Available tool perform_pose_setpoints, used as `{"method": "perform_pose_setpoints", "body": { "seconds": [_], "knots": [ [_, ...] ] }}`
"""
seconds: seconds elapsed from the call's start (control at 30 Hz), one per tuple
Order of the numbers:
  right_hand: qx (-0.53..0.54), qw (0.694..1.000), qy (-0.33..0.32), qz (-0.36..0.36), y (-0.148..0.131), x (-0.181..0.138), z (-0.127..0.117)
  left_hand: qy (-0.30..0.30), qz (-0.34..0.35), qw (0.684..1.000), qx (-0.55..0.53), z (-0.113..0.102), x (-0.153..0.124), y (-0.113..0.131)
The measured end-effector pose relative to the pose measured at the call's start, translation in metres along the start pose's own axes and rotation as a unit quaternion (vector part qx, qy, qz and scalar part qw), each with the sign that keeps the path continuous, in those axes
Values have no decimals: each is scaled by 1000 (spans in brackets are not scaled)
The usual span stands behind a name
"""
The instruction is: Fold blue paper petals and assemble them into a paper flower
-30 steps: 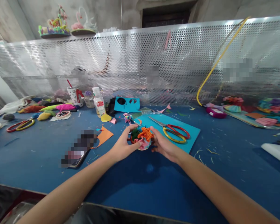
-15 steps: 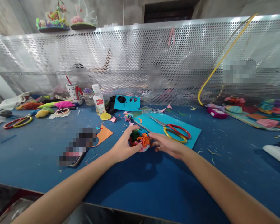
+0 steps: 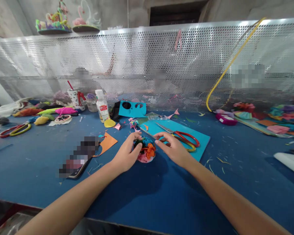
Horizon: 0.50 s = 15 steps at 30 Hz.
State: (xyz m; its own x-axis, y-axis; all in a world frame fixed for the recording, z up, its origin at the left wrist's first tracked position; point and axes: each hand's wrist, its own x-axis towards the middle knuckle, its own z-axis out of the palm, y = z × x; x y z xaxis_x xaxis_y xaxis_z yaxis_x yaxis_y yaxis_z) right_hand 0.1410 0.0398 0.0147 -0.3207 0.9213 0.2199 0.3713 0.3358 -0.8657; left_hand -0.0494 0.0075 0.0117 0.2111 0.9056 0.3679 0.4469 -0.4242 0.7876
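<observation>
A small cluster of paper flowers (image 3: 145, 150), orange, pink, teal and dark green, sits on the blue table (image 3: 142, 189) in front of me. My left hand (image 3: 124, 153) curls round its left side and grips it. My right hand (image 3: 174, 149) hovers just to the right of the cluster, fingers loosely spread and pointing at its top, holding nothing. Red and yellow handled scissors (image 3: 183, 137) lie on a cyan sheet (image 3: 201, 140) right behind my right hand.
A phone (image 3: 79, 156) and an orange paper piece (image 3: 108, 142) lie to the left. A glue bottle (image 3: 102, 106), a cup (image 3: 74, 98), more scissors (image 3: 13, 130) and craft scraps stand at the back left. A perforated metal screen (image 3: 147, 62) closes the far edge; coloured paper (image 3: 271, 122) lies at right.
My right hand has come off the flower cluster and lifted slightly, fingers opening. My left hand has turned the cluster, so the orange flower now faces the front.
</observation>
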Motion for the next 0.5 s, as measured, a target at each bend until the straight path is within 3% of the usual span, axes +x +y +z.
{"method": "perform_pose_setpoints", "body": {
  "seconds": [0.2,0.5],
  "knots": [
    [-60,989,-7,-133,-9,-7,-1,-7,32,999,35,-1,-1,3],
    [-88,978,-36,-187,-10,-12,0,-22,55,998,4,-4,-3,13]
  ]
}}
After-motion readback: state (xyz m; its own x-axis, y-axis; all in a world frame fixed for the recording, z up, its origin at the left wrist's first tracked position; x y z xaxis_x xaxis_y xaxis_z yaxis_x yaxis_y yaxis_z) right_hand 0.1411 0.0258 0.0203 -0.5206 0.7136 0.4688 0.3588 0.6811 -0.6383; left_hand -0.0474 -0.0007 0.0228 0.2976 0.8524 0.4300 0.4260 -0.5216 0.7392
